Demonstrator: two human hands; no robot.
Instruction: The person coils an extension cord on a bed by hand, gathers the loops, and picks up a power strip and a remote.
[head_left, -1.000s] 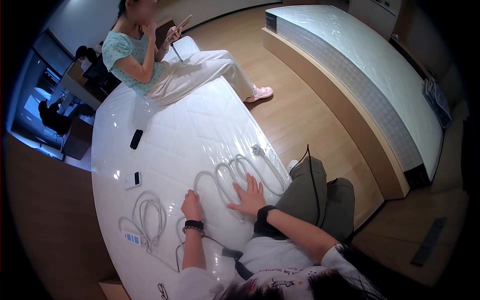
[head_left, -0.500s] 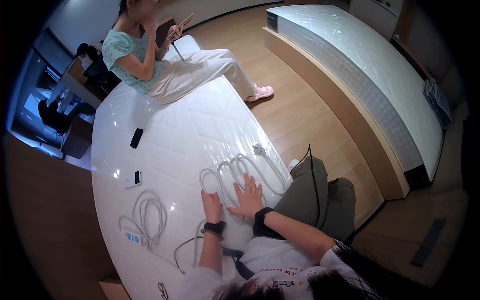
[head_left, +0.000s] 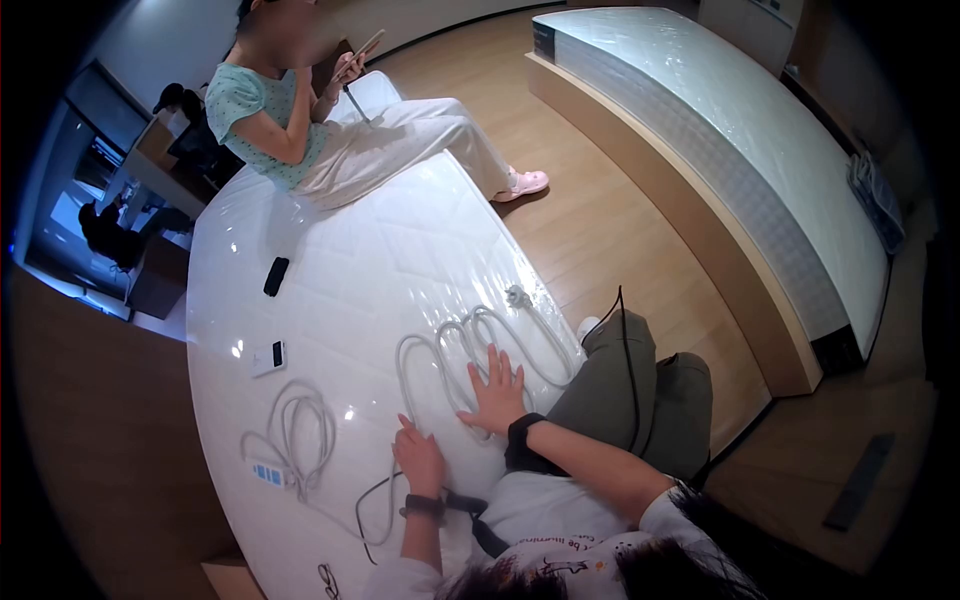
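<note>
A grey-white extension cord lies in long back-and-forth loops on the plastic-wrapped mattress, its plug at the far end. My right hand rests flat over the loops, fingers spread, pressing on them. Lower and to the left, my left hand has its fingers closed on the cord at the near end of the outermost loop; the exact grip is partly hidden. From there the cord runs toward a looser coil beside the white and blue power strip.
A black case and a small white device with a dark screen lie on the mattress. A person holding a phone sits at its far end. Another wrapped mattress stands right, across the wooden floor. More people sit at back left.
My left hand has slid toward me and slightly left along the cord, and the outermost loop has grown longer. My right hand stays flat in nearly the same place.
</note>
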